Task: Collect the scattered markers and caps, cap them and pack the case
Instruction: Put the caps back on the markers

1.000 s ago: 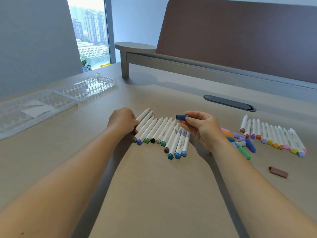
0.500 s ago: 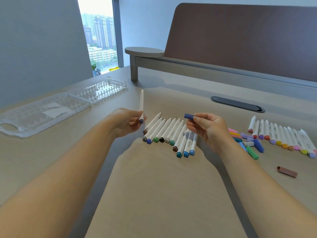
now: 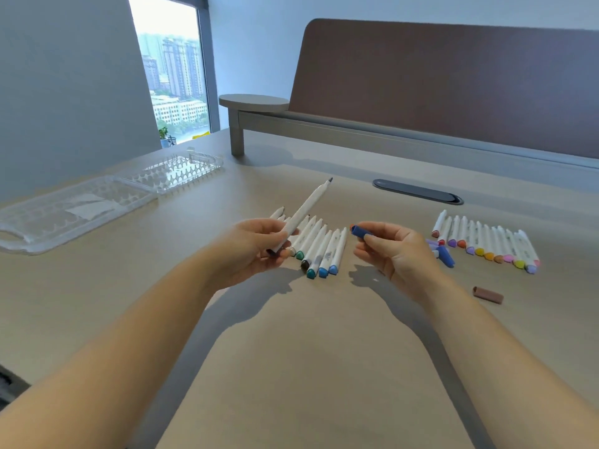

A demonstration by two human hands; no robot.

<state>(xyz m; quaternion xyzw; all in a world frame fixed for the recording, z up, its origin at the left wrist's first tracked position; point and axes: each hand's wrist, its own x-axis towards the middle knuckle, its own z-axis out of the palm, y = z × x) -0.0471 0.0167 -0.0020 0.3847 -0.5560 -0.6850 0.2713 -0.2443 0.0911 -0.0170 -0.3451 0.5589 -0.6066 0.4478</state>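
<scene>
- Our left hand grips a white uncapped marker near its lower end, dark tip angled up and away over the beige table.
- Our right hand pinches a dark blue plastic cap just beside it, apart from the tip.
- A row of white uncapped markers lies between our hands.
- A clear plastic case sits open, far left.

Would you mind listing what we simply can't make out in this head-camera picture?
- Loose caps pile: mostly hidden behind the right hand.
- Near ends of the leftmost markers in the uncapped row: covered by the left hand.
- Clear case: its left end is cut off by the picture's edge.
- Print on the marker barrels: too small to read.
</scene>
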